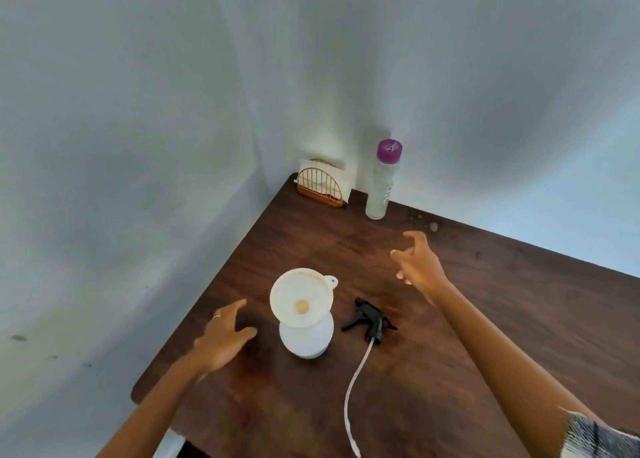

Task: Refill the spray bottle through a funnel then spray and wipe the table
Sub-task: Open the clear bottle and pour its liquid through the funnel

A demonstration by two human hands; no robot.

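The white spray bottle (307,338) stands upright on the dark wooden table (485,319), with a white funnel (300,297) seated in its neck, the funnel's wide mouth facing up and its small hang tab pointing away toward the far wall. Just to the right of the bottle lies the black trigger head (371,320), off the bottle and on its side, its pale dip tube (354,392) trailing across the wood toward the near edge. Left of the bottle, the left hand (223,334) hovers close by without touching it, fingers loosely spread and holding nothing; there is a thin ring on one finger. Beyond the bottle and to its right, the right hand (417,262) is raised above the table, fingers apart and lightly curved, also empty. Farther back from the bottle, by the wall, a clear bottle with a purple cap (382,180) stands upright. Left of that, in the corner, sits a wire napkin holder (323,184) with white napkins.
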